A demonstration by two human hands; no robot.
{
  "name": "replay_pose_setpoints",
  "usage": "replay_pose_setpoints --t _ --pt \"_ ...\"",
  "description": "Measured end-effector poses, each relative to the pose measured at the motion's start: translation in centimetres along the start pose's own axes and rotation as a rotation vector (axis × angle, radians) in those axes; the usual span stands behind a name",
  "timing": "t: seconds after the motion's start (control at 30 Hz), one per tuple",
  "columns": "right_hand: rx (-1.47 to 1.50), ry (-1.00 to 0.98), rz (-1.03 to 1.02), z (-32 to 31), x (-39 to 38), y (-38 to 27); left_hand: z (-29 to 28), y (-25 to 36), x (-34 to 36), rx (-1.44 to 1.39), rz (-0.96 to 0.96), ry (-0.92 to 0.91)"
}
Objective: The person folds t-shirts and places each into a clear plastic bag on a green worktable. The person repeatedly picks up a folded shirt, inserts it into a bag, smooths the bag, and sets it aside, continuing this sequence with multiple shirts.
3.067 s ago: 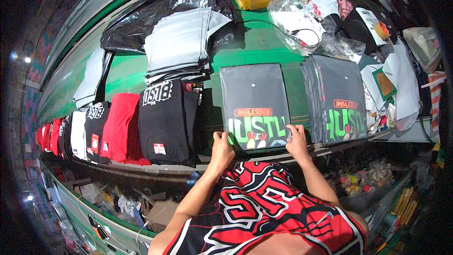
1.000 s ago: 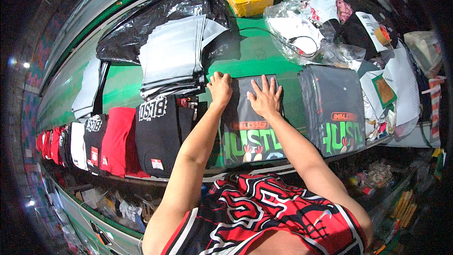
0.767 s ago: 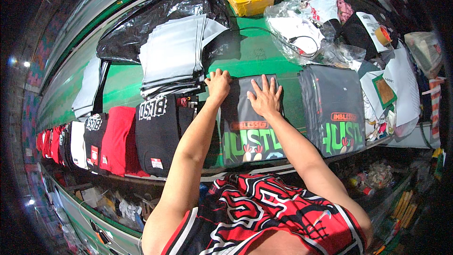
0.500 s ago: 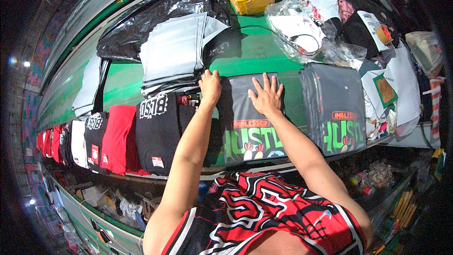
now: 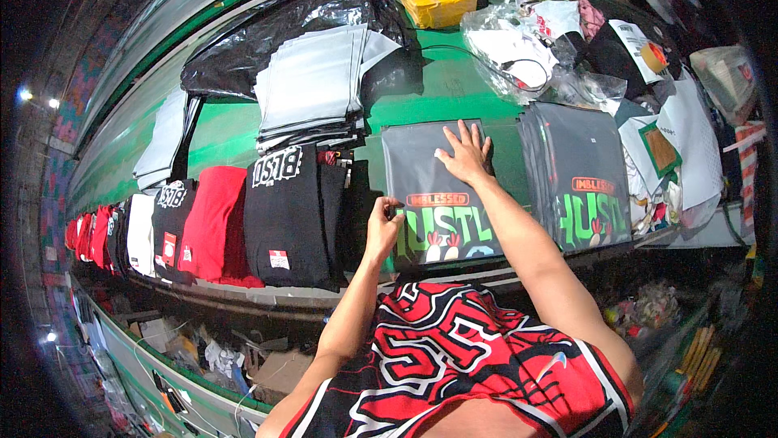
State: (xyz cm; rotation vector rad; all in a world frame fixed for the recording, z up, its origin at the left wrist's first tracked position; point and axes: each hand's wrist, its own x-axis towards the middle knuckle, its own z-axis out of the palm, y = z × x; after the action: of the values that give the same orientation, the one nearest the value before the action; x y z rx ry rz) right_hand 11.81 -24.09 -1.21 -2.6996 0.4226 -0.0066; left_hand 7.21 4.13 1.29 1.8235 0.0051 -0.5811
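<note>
In front of me lies a folded dark grey shirt in a clear plastic bag (image 5: 425, 158), with orange and green print on its lower half. My right hand (image 5: 468, 154) rests on its upper right part, fingers spread flat and holding nothing. My left hand (image 5: 386, 227) is at the shirt's left edge, its fingers curled closed; what is between them, if anything, is hidden. To the right is a stack of similar bagged shirts (image 5: 579, 154). Left of my left hand stands a pile of folded black shirts (image 5: 288, 215) with white lettering.
Grey-white mailer bags (image 5: 312, 73) are stacked beyond the black shirts, next to a black plastic sheet (image 5: 243, 57). A yellow taped box (image 5: 435, 4) stands at the back. Folded red shirts (image 5: 212, 223) line the left; a tape roll (image 5: 653, 57) and plastic wrap lie right.
My left hand has come down from the bagged shirt's upper left corner to its left edge, and its fingers have curled. The right hand stays on the bag, shifted slightly.
</note>
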Motion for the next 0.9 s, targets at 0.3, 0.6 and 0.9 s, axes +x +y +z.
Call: replay_pose_setpoints --t 0.3,0.6,0.9 --pt "0.566 -0.044 -0.013 -1.2 -9.2 3.8 0.7 4.7 -0.3 -0.122 0.011 -0.139" --pt "0.752 0.099 0.165 -2.7 -18.4 7.5 4.6 17.4 -2.5 0.019 0.360 -0.183" --pt "0.567 0.256 0.006 0.7 -21.7 9.2 14.2 32.0 -7.2 -0.123 0.801 -0.358"
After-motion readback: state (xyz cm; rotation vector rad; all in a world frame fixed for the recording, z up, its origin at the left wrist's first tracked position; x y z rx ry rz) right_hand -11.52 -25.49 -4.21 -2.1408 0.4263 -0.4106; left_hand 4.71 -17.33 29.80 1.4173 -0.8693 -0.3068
